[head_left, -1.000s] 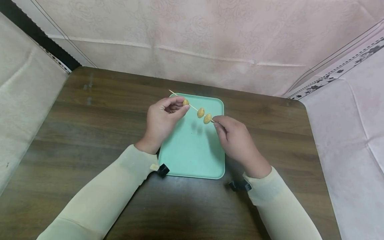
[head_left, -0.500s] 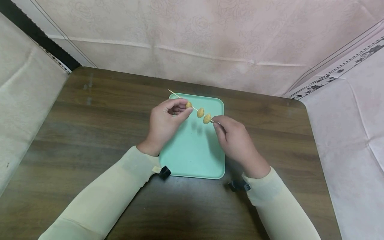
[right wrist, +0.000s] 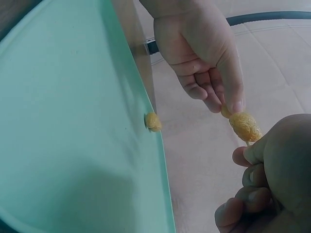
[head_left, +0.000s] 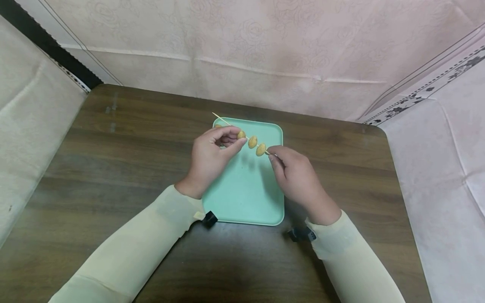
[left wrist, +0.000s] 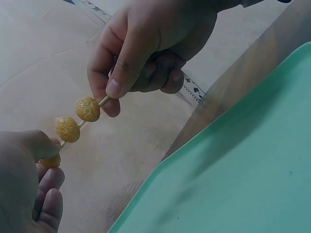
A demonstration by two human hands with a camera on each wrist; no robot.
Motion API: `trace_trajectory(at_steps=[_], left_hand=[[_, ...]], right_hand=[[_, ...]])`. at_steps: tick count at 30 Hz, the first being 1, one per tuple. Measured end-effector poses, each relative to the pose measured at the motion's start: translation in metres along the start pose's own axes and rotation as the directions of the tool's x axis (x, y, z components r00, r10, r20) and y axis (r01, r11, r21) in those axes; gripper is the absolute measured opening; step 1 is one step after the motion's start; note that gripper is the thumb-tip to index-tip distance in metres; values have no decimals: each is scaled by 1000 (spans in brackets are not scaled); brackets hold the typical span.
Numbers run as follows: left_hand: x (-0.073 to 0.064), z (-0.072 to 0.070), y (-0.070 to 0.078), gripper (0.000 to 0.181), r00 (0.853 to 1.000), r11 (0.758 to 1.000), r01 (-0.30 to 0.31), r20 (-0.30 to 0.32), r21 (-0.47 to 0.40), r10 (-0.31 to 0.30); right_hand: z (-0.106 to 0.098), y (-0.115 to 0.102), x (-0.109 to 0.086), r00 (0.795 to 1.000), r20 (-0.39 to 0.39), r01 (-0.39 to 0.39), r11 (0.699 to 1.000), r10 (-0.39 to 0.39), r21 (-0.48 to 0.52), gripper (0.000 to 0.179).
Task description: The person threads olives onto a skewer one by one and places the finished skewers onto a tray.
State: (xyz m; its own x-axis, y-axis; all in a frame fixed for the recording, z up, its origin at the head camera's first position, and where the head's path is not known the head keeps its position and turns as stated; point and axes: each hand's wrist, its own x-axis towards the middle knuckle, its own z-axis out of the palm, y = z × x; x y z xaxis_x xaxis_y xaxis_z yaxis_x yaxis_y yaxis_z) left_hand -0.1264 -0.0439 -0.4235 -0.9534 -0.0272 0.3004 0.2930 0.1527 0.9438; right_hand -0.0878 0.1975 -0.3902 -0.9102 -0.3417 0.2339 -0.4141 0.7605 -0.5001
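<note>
Brown bench [head_left: 125, 176] filling the foreground, and there's the mint-green tray [head_left: 242, 206] lying on it. Above the tray, the left hand [head_left: 210, 155] and the right hand [head_left: 297, 179], apart, with a pale skewer [head_left: 221, 119] slanting across: the right clamps its near end, the left pinches 1 threaded yellow ball [head_left: 241, 134], the bare tip poking out beyond. 2 more balls [head_left: 252, 142] sit between the hands; 1 loose ball [right wrist: 153, 122] rests at the tray's edge.
</note>
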Motion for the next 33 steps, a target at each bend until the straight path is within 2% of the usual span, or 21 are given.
trace_trajectory(at_steps=[18, 23, 26, 30, 33], left_hand=[[-1, 2, -2, 24, 999, 1000, 24, 23, -9, -24], [1, 1, 1, 25, 999, 1000, 5, 42, 12, -6], [3, -1, 2, 25, 998, 999, -6, 65, 37, 4], [4, -4, 2, 28, 994, 995, -4, 110, 103, -8], [4, -8, -1, 34, 988, 987, -25, 153, 158, 1]], right_hand=[[1, 1, 0, 1000, 18, -23, 1000, 23, -9, 23], [2, 1, 1, 999, 26, -38, 999, 38, -10, 24], [3, 2, 2, 999, 29, -44, 999, 45, -7, 24], [5, 5, 1, 997, 37, -71, 997, 71, 4, 24], [7, 11, 1, 994, 45, -104, 994, 103, 18, 24]])
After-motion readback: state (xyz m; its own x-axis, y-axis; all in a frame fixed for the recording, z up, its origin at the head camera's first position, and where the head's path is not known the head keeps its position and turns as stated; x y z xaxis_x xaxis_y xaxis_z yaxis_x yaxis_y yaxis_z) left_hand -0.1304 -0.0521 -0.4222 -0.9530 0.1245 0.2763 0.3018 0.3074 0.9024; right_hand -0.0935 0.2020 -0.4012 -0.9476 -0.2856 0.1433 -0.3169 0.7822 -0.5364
